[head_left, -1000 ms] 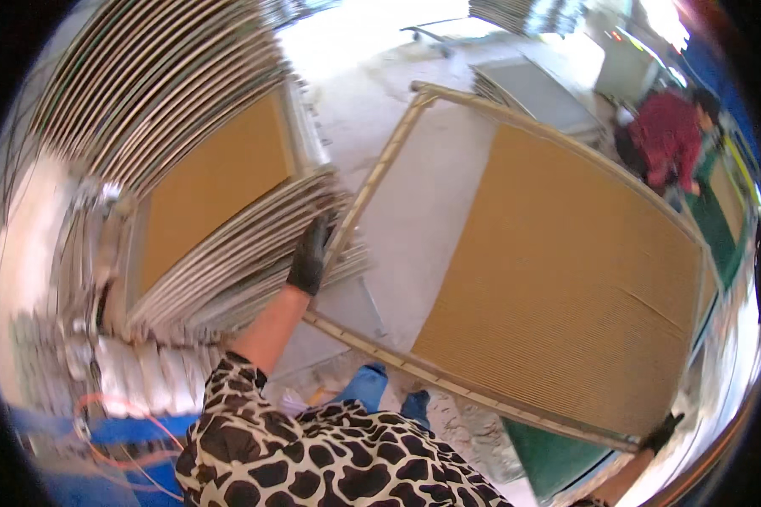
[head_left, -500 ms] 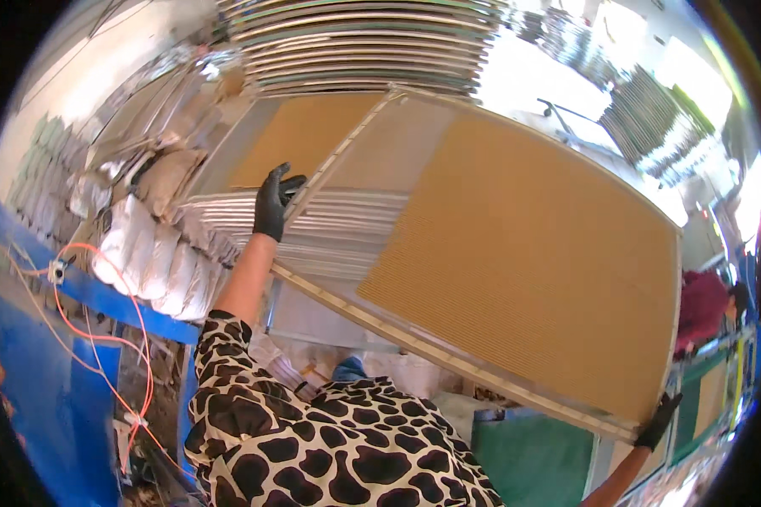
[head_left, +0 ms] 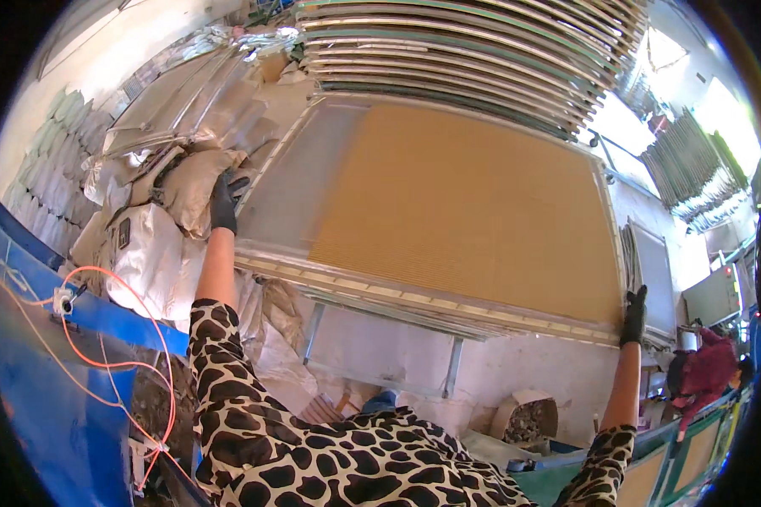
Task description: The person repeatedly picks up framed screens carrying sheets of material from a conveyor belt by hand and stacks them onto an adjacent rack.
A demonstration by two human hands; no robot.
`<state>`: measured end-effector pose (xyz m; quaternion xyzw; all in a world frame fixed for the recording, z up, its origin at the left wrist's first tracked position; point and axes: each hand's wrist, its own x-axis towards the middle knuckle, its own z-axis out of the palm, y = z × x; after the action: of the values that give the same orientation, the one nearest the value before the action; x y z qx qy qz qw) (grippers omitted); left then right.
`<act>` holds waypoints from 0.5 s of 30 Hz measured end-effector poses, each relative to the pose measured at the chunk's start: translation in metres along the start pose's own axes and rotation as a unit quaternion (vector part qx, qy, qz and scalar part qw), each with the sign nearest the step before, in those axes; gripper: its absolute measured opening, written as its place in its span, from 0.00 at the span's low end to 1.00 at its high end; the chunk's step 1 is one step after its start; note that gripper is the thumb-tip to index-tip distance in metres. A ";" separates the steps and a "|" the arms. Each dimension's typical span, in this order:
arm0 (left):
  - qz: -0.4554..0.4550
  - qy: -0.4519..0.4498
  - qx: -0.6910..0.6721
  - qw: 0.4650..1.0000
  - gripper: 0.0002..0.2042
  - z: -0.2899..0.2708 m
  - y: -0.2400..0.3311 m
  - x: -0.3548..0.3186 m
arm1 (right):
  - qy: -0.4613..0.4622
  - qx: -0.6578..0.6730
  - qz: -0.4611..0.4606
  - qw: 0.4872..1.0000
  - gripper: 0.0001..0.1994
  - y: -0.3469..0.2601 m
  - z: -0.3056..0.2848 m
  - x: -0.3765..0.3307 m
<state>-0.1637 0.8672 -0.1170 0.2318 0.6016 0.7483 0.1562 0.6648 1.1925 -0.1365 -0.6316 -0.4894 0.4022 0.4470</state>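
A large rectangular mesh frame [head_left: 266,211] with pale edge strips lies level on a stack of similar frames [head_left: 380,306] in front of me. Fine mustard-coloured rows [head_left: 473,211] cover most of its mesh, leaving a greyish strip bare at the left. My left hand [head_left: 224,203], in a black glove, grips the frame's left edge with its fingers partly curled. At the near right corner my right hand [head_left: 633,317], also black-gloved, holds the side edge with its fingers pointing up. Parts of both hands' grips are hidden behind the frame's edges.
A tall stack of frames [head_left: 448,55] rises at the back. Sacks [head_left: 148,253] are piled at left, beside a blue metal rail [head_left: 118,308] with an orange hose [head_left: 165,363]. A person in a dark red top [head_left: 700,367] is at far right. More frames [head_left: 693,169] stand behind.
The mesh frame has swung from a tilt to level and moved left and away, onto the stack. Both hands travelled with it, the right one rising from the lower right.
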 end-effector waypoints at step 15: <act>-0.031 -0.051 0.084 0.995 0.19 -0.008 -0.048 0.084 | 0.011 -0.324 -0.202 0.924 0.22 0.014 0.059 0.010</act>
<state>-0.2408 0.9141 -0.1516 0.2636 0.6600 0.6774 0.1898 0.6147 1.2108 -0.1666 -0.6342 -0.7051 0.1161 0.2952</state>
